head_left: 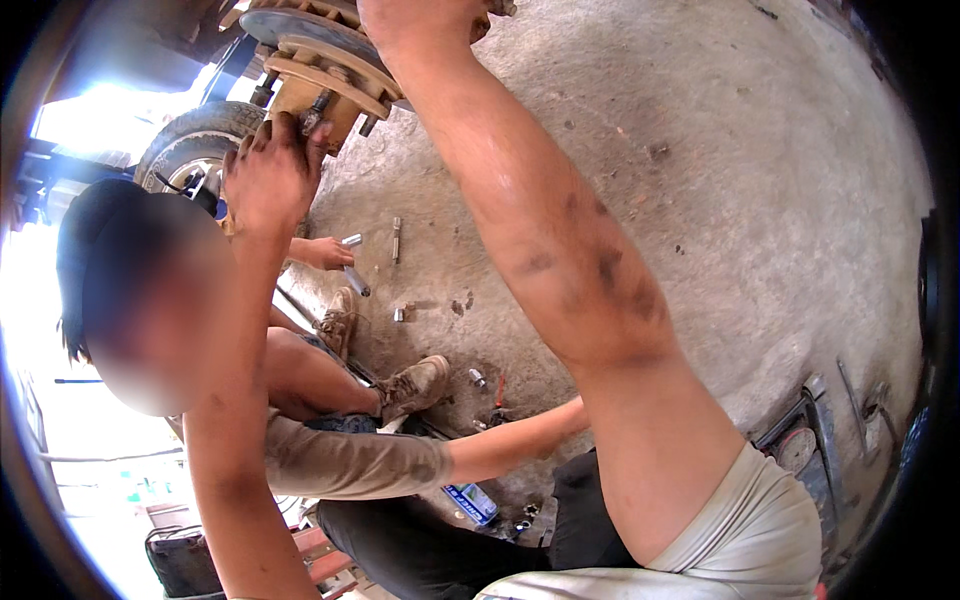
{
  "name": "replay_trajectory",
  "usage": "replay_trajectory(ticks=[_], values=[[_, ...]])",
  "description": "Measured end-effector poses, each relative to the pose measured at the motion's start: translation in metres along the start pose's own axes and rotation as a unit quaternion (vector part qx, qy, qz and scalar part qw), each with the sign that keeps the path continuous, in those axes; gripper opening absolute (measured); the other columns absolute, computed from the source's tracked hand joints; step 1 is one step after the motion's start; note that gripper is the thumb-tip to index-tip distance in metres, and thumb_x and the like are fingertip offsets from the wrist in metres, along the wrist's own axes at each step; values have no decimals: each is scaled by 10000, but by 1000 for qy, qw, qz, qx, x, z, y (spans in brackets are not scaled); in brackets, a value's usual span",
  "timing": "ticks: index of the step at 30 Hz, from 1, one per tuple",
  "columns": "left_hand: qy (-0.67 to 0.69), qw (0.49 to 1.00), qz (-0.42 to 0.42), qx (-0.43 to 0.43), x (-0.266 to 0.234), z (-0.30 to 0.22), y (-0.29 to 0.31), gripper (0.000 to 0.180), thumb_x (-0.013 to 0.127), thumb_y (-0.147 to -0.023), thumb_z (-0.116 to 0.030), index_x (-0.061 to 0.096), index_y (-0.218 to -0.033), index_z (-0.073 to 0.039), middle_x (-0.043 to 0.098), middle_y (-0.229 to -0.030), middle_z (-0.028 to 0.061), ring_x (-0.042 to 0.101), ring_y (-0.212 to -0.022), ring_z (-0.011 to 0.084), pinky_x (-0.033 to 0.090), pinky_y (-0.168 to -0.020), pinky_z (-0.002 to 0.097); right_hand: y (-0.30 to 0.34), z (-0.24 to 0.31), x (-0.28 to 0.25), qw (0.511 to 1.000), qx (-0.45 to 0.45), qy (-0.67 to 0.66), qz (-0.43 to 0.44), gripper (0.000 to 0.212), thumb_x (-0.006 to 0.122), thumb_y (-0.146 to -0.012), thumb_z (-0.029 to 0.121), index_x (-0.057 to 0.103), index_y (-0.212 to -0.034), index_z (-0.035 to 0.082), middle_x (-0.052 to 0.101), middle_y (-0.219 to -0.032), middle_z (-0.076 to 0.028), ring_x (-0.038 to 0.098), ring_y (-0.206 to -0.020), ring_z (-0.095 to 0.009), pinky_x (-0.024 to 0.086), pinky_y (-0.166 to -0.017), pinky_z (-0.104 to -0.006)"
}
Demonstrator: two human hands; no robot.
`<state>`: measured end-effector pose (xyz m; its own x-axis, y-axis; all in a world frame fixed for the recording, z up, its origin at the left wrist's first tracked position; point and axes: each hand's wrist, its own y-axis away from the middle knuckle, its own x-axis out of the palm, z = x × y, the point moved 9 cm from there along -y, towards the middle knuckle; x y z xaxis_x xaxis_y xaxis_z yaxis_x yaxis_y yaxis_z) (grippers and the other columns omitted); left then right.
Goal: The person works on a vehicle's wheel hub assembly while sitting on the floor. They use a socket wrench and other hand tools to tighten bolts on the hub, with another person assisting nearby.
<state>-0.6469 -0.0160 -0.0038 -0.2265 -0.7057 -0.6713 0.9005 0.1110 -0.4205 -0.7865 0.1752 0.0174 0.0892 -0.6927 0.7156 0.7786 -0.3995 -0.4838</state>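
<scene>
At the upper left hangs a rusty brake assembly (pixel 335 75) with a disc and bracket. My left hand (pixel 270 175) reaches up to its lower side, thumb and fingers closed around a dark bolt-like piece (pixel 317 108). My right hand (pixel 420 22) is raised beside the assembly at the top edge. Its fingers are mostly cut off by the frame, so its grip is hidden. Dark smudges mark my right forearm. Behind my left arm, a co-worker's hand (pixel 322 252) holds a shiny metal tool (pixel 356 281) low over the floor.
A crouching person (pixel 350 465) is close at my left, one arm passing behind my right arm. On the concrete floor (pixel 760 190) lie a metal bar (pixel 397 240), a socket (pixel 400 314) and a blue box (pixel 472 503). A tyre (pixel 205 125) stands behind; metal tools (pixel 825 440) lie at right.
</scene>
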Motion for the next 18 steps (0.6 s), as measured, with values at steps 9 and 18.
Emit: replay_trajectory(ticks=[9,18], values=[[54,997,27,-46,3,0,7,459,417,-972,-523,553,-1138,-118,655,-1079,145,656,-948,390,468,-859,524,-4,11,-1,990,-94,104,4,329,563,-916,252,571,-781,-48,600,-728,-274,590,-724,-450,448,-646,-497],[21,999,22,-27,1,-3,12,489,390,-981,-501,559,-1218,-108,656,-1107,178,643,-994,383,425,-886,547,0,8,-4,988,-112,99,-29,338,566,-909,248,594,-859,-85,596,-783,-306,572,-796,-495,456,-719,-525]])
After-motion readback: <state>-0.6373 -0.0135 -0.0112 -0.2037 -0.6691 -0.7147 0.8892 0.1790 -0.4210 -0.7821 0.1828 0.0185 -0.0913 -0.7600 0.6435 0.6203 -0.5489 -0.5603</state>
